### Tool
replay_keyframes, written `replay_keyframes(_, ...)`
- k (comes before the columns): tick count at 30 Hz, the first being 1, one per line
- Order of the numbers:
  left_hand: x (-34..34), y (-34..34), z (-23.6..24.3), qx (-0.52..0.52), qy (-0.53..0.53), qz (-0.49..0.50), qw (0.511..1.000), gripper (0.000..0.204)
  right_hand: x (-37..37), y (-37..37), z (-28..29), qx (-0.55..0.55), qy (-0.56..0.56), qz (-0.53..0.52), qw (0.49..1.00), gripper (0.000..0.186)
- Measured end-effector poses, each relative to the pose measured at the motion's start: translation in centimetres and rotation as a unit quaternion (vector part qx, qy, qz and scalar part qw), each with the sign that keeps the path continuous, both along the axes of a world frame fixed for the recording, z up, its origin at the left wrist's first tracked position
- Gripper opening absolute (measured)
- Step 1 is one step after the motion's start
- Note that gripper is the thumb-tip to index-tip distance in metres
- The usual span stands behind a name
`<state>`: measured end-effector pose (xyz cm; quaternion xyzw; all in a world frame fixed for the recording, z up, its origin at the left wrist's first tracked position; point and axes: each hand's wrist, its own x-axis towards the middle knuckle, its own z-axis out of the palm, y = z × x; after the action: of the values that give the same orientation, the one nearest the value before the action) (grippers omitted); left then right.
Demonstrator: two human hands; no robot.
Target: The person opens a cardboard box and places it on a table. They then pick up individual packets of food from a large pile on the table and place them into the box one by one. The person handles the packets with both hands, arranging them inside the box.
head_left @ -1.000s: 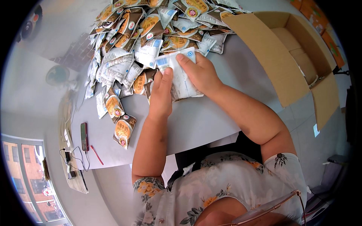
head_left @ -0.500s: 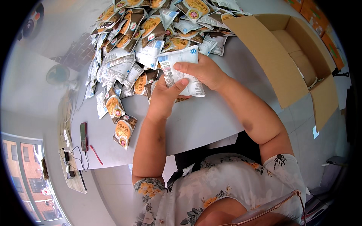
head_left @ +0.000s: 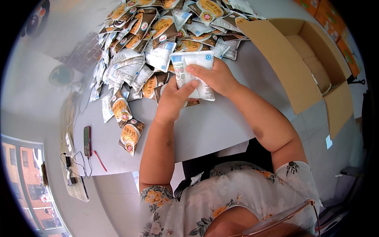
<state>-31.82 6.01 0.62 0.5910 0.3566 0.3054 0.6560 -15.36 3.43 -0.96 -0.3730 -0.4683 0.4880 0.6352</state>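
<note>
Between both hands I hold a milk pouch (head_left: 201, 87), its white printed back turned up and a blue round mark at its top right corner. My left hand (head_left: 175, 96) grips its lower left side, thumb lying on the face. From the right, my right hand (head_left: 219, 79) clasps the upper edge, thumb also on the face; its other fingers are hidden behind the pouch. Just beyond spreads a heap of similar pouches (head_left: 160, 53), some brown and orange side up, others white side up. One pouch (head_left: 132, 136) lies apart at the heap's near left end.
An open cardboard box (head_left: 282, 59) with raised flaps stands at the right of the grey table (head_left: 213, 128). On the left lie a phone (head_left: 87, 141) on a cable and a thin red strip (head_left: 100, 161). Orange boxes (head_left: 347, 51) are stacked at the far right.
The held pouch sits slightly farther right in the picture and looks a little more tilted. Both hands keep their hold; the heap looks the same.
</note>
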Motion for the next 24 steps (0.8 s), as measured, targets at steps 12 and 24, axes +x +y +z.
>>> replay_keyframes(12,-0.4,0.8,-0.8,-0.008,-0.049,-0.046,0.998,0.042,0.3,-0.5,0.2,0.028,-0.110,0.013,0.993,0.030)
replay_keyframes(24,-0.2,0.6,-1.5,-0.002,-0.090,-0.028,0.996,0.038,-0.1,-0.3,-0.5,0.006,-0.011,0.033,0.999,0.031)
